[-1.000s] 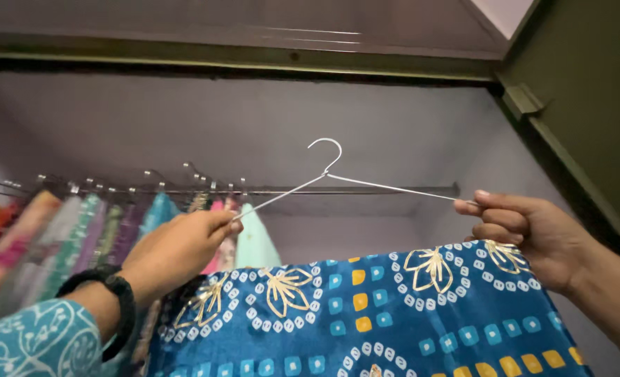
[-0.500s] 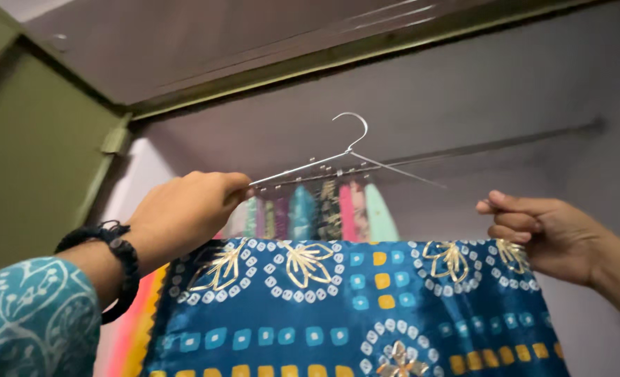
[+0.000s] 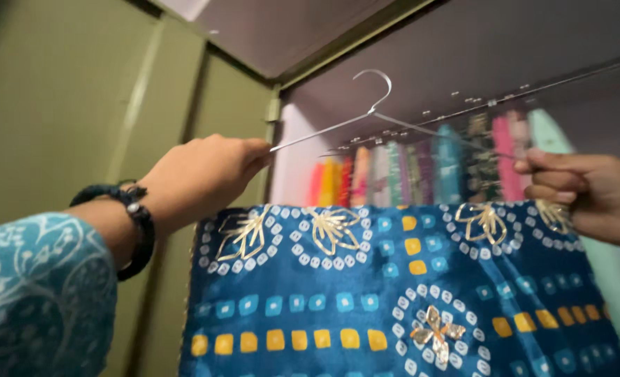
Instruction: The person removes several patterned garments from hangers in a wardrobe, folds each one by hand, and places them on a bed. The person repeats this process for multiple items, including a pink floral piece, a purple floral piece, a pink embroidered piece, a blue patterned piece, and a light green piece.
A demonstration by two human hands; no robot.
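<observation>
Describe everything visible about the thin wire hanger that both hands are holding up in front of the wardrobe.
The thin silver wire hanger looks like bare metal, with an open curved hook at the top and two straight arms sloping down from a twisted neck. It is held upright and raised, tilted slightly, its hook free and not yet on the wardrobe's metal rail. The left hand pinches the end of one arm, the right hand the other. The blue patterned cloth hangs below it; its lower bar is hidden.

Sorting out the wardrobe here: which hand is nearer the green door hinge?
Left. The left hand grips the wire hanger just beside the hinge; the right hand holds the hanger's far end.
</observation>
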